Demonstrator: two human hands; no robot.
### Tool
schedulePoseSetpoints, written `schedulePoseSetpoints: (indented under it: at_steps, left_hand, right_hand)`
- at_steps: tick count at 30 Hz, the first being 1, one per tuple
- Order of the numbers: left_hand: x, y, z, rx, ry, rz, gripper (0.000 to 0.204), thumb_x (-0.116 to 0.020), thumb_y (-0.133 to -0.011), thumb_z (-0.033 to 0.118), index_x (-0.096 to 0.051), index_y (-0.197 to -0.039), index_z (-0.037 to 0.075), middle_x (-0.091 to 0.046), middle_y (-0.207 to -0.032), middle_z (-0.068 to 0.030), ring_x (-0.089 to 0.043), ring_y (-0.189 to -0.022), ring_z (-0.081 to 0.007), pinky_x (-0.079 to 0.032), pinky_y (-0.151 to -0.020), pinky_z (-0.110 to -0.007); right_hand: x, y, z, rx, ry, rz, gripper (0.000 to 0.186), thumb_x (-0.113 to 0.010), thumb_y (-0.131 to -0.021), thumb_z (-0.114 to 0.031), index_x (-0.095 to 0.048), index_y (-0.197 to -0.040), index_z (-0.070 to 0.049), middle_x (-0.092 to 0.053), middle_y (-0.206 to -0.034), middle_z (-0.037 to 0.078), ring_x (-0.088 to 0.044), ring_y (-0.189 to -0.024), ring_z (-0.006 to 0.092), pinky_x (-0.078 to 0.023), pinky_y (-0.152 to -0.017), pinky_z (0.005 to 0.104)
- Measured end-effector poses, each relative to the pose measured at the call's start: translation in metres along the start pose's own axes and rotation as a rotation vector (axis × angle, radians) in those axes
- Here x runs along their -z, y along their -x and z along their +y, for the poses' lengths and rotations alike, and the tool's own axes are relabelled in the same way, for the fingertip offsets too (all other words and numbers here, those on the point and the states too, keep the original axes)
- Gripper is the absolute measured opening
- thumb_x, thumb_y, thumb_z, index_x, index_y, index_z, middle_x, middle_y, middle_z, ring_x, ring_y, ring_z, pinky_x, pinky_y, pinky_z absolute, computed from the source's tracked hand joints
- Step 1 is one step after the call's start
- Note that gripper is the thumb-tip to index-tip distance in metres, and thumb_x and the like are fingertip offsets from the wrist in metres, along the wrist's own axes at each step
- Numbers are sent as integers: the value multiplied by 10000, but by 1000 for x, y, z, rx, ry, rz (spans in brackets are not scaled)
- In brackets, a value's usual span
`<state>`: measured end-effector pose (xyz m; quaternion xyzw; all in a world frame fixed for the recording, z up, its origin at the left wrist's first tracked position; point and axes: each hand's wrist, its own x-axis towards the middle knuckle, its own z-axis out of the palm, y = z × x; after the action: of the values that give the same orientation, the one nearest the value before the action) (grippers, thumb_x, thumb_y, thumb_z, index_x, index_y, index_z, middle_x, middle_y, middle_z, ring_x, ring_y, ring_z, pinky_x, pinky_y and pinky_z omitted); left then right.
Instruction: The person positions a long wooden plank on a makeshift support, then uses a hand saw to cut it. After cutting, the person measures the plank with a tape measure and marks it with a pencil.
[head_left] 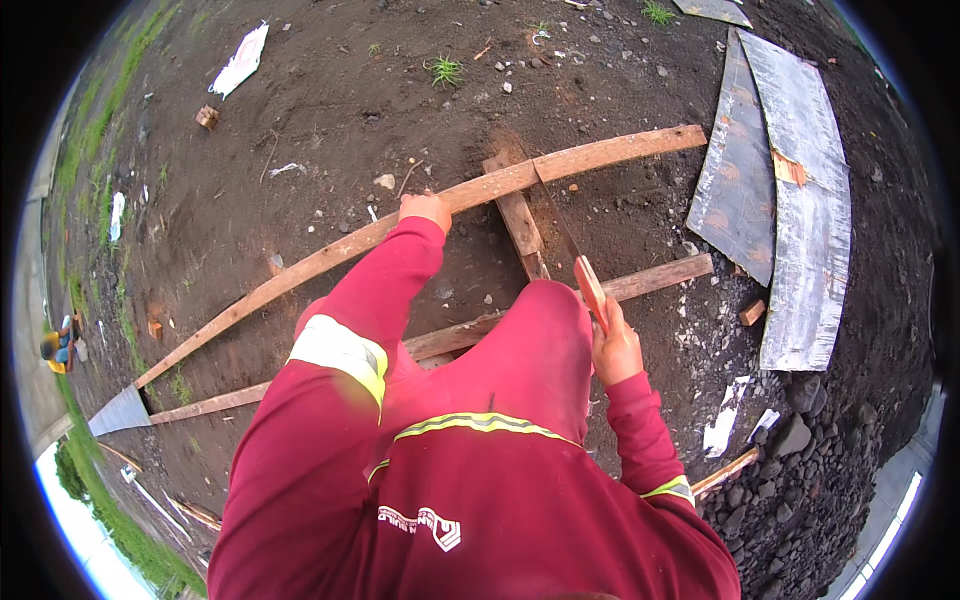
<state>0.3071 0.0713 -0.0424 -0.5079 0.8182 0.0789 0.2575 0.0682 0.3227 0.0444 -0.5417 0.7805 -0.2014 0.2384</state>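
Left hand (424,210): closed down on the long, pale, slightly bowed wooden plank (420,215), pressing on its upper face about mid-length; fingers hidden behind the knuckles.

Right hand (615,350): fist wrapped around the red handle of a hand saw (565,245). The thin dark blade runs up and away from this hand and meets the plank to the right of the left hand.

Under the plank, between the hands: short brown wooden block (518,215).

Second thinner timber strip (655,278) lies just past the right hand.

Grey weathered metal sheets (790,200) lie well right of the right hand on dark soil (330,90).
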Motion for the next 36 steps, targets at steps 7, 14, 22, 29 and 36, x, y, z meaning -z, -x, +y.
schedulePoseSetpoints:
  at_steps: [7, 14, 22, 29, 36]
  left_hand:
    - [-21, -7, 2, 29, -74, 89, 300, -418, -833, 129, -643, -994, 13, -677, -853, -105, -647, -840, -240, -435, -778, -382]
    - [-13, -8, 4, 51, -47, 57, 289, -428, -833, 137, -661, -964, 26, -674, -884, -122, -644, -858, -233, -437, -778, -389]
    - [-2, -2, 2, 66, -19, 26, 407, -415, -832, 129, -509, -1172, -72, -675, -889, -121, -645, -853, -229, -429, -785, -396]
    - [-14, -6, 2, 22, -72, 35, 405, -410, -832, 125, -512, -1160, -90, -672, -876, -136, -639, -867, -239, -419, -793, -396]
    - [-10, -2, 3, 50, -61, 100, 422, -404, -835, 122, -486, -1174, -115, -671, -871, -144, -639, -856, -244, -415, -799, -396]
  right_hand:
    - [4, -35, -20, -61, 42, -64, 438, -548, -804, -58, -415, -1221, -50, -602, -848, 258, -597, -764, 414, -489, -639, 467]
    - [-65, -112, -14, -51, 36, 21, 396, -521, -810, -101, -416, -1192, -102, -610, -827, 243, -592, -784, 420, -470, -681, 500]
    - [-28, -75, -20, 4, -10, -4, 412, -526, -801, -65, -412, -1197, -55, -606, -848, 254, -590, -791, 424, -482, -679, 478]
    - [34, 38, 6, -30, 27, -59, 460, -549, -803, -50, -405, -1240, -29, -599, -921, 254, -601, -802, 405, -496, -662, 453]
    - [-49, -105, -21, -1, 11, 19, 351, -529, -819, -98, -423, -1153, -76, -604, -776, 251, -583, -743, 429, -468, -656, 504]
